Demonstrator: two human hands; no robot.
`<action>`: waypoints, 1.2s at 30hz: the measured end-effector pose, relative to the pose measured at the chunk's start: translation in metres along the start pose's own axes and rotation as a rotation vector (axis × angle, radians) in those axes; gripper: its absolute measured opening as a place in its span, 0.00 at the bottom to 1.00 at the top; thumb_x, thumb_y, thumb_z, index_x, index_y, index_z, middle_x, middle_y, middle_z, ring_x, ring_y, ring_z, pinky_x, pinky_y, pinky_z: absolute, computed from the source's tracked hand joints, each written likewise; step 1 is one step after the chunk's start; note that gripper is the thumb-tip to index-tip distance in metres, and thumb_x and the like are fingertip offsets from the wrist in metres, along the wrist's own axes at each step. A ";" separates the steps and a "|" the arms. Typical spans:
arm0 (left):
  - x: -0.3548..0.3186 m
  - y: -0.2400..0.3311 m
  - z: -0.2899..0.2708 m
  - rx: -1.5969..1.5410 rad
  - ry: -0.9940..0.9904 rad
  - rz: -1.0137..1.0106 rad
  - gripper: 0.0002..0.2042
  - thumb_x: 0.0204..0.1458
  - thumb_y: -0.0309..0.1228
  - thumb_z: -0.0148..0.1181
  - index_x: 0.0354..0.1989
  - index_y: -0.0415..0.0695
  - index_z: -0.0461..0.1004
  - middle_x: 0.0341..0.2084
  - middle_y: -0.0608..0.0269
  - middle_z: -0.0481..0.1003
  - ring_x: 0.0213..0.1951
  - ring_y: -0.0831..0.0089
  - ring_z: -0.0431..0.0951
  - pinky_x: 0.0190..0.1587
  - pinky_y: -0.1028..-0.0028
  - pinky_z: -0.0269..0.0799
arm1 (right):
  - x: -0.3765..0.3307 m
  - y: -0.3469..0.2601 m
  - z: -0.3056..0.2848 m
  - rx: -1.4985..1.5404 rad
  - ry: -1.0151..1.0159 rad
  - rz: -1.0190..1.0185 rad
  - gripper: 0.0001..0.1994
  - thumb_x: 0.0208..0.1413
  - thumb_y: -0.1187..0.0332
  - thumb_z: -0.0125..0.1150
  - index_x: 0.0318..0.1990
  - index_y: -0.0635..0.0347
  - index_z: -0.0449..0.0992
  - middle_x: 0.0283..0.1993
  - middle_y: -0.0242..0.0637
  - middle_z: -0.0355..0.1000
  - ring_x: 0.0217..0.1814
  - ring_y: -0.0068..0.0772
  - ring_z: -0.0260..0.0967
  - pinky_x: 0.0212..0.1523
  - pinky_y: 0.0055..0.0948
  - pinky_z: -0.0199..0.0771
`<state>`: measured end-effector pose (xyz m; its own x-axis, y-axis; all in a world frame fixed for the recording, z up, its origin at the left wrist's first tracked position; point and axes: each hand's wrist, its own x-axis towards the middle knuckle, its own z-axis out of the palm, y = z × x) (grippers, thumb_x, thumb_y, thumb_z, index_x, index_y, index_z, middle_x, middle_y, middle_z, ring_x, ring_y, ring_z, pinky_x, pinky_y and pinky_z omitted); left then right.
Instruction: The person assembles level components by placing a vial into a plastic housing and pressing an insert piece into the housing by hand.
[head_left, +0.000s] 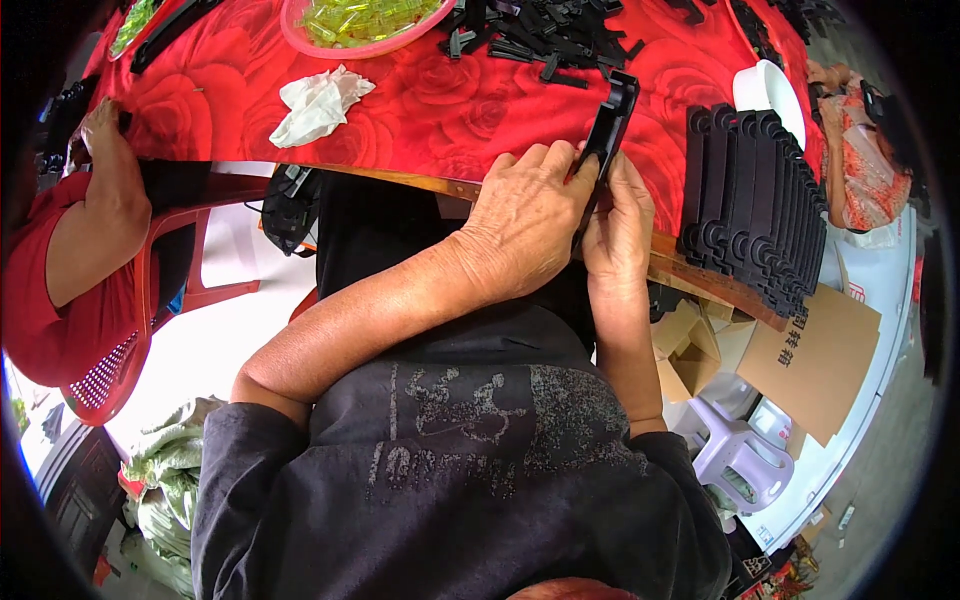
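Observation:
A long, narrow black plastic part (pixel 612 110) with a channel along it stands tilted over the table's near edge. My left hand (pixel 525 215) reaches across to it, fingers closed around its lower half. From the right side, my right hand (pixel 620 215) grips the same part, its thumb and fingers along the lower end. The hands cover that end, so what the fingertips press on is hidden. To the right of my hands, a row of similar long black parts (pixel 750 190) is stacked tightly at the table edge. Small black plastic pieces (pixel 550 35) lie in a loose pile beyond.
A red rose-patterned tablecloth (pixel 430 110) covers the table. On it are a crumpled white tissue (pixel 318 105), a pink basin (pixel 345 55) of yellow-green clear pieces and a white tub (pixel 770 95). People sit at left and right. Cardboard (pixel 815 360) and a lilac stool (pixel 745 455) stand below right.

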<state>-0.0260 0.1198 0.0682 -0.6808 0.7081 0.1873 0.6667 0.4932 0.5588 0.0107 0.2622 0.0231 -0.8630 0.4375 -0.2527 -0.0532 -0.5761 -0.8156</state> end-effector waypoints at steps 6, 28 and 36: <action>0.000 -0.002 0.006 -0.035 0.040 -0.008 0.25 0.47 0.23 0.53 0.58 0.36 0.67 0.43 0.52 0.70 0.45 0.55 0.73 0.44 0.60 0.70 | 0.000 0.000 0.002 -0.006 0.044 0.010 0.11 0.65 0.67 0.55 0.45 0.65 0.76 0.40 0.34 0.76 0.40 0.22 0.72 0.45 0.22 0.73; -0.012 -0.011 0.000 -0.366 0.110 -0.071 0.14 0.47 0.22 0.63 0.43 0.36 0.71 0.34 0.49 0.72 0.36 0.51 0.77 0.38 0.61 0.74 | 0.004 -0.007 -0.005 0.099 -0.012 0.046 0.14 0.65 0.65 0.53 0.49 0.69 0.74 0.44 0.44 0.77 0.43 0.32 0.76 0.47 0.28 0.78; -0.013 -0.001 0.008 -0.491 0.010 -0.152 0.23 0.47 0.27 0.65 0.51 0.36 0.64 0.32 0.44 0.74 0.34 0.48 0.79 0.34 0.59 0.74 | 0.004 -0.007 -0.005 0.172 0.014 0.082 0.15 0.65 0.64 0.52 0.48 0.69 0.74 0.44 0.44 0.77 0.44 0.33 0.76 0.48 0.28 0.78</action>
<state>-0.0155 0.1139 0.0589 -0.7632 0.6410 0.0810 0.3405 0.2925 0.8936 0.0103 0.2706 0.0251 -0.8611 0.3930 -0.3226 -0.0692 -0.7191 -0.6914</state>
